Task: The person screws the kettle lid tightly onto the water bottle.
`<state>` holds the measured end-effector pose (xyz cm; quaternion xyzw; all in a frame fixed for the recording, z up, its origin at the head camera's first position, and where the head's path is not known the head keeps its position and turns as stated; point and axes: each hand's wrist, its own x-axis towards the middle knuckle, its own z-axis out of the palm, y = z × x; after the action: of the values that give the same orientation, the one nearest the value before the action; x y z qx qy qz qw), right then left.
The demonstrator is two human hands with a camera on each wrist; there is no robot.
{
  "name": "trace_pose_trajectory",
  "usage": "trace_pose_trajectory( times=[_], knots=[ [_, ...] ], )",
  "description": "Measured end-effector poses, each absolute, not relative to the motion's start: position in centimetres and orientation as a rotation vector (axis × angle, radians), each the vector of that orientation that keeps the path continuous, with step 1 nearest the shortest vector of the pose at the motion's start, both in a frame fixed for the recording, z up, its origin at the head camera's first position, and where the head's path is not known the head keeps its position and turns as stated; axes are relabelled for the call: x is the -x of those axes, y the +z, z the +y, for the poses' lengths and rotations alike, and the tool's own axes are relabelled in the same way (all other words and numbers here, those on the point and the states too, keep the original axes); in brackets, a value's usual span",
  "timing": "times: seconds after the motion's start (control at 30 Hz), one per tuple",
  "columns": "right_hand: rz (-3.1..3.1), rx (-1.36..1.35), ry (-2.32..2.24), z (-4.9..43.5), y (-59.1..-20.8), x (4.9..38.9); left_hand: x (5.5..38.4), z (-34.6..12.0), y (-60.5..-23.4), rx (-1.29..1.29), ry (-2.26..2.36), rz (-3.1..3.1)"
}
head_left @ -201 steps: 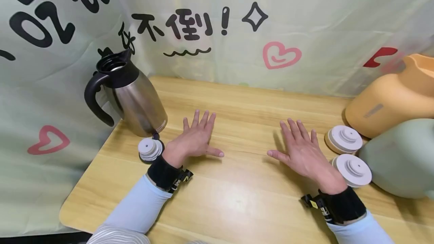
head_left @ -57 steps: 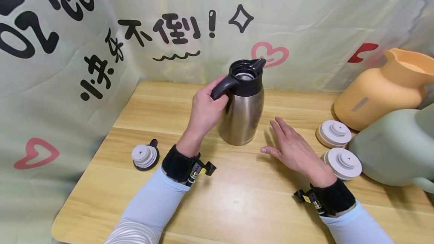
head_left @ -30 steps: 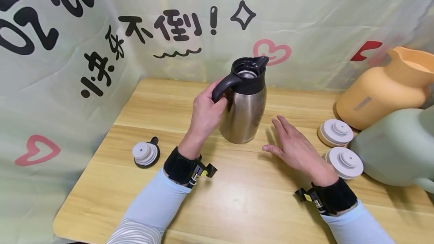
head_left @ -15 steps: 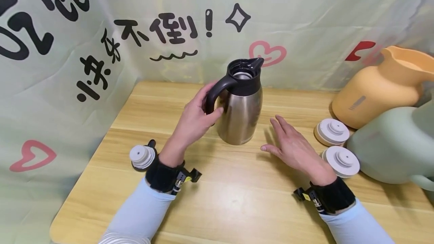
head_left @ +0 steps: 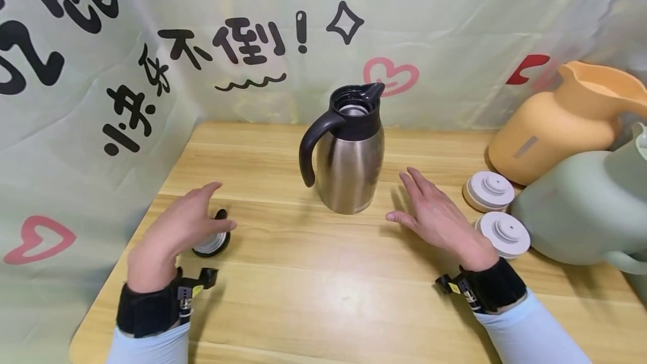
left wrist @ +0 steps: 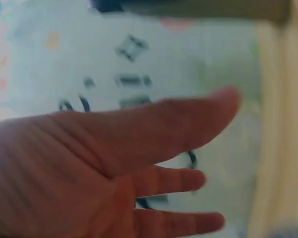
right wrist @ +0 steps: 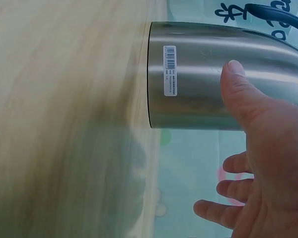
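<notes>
- The steel jug [head_left: 351,170] stands upright at the far middle of the table [head_left: 313,296], mouth uncovered, no hand touching it; its placing looks settled.
- The black-rimmed stopper [head_left: 211,247] lies on the table at left, so it is off the jug and not fitted.
- The left hand [head_left: 177,229] is over the stopper, partly hiding it, fingers and thumb well apart; it appears to have hold of nothing, though contact with the stopper cannot be told.
- The right hand [head_left: 437,215] sits right of the jug, fingers loosely spread, gripping nothing.
- At right, the orange jug [head_left: 551,133] is uncovered too; two pale lids, the far one [head_left: 489,190] and the near one [head_left: 504,233], lie beside it and the green jug [head_left: 581,206], unfitted and untouched.
</notes>
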<state>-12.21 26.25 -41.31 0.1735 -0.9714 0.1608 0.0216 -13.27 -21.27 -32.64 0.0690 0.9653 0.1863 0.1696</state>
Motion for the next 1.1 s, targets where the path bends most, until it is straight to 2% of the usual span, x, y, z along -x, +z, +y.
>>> trace_pose_trajectory(
  times=[0.17, 0.33, 0.57, 0.73, 1.1],
  knots=[
    [-3.019, -0.537, 0.508, 26.3, -41.4, 12.3, 13.3, -23.4, -34.6, -0.104, 0.478, 2.625],
    [-3.015, -0.534, 0.513, 26.3, -41.5, 12.3, 14.0, -22.2, -36.2, -0.154, 0.453, 2.642],
    [-2.999, -0.530, 0.502, 26.3, -41.5, 12.3, 14.9, -17.3, -37.4, -0.265, 0.413, 2.699],
    [-3.005, -0.522, 0.516, 26.2, -41.4, 12.1, 14.4, -13.1, -37.5, -0.469, 0.353, 2.717],
    [-3.022, -0.543, 0.792, 25.0, -39.8, 11.5, 11.3, -4.9, -33.7, -0.948, 0.552, 2.692]
  ],
)
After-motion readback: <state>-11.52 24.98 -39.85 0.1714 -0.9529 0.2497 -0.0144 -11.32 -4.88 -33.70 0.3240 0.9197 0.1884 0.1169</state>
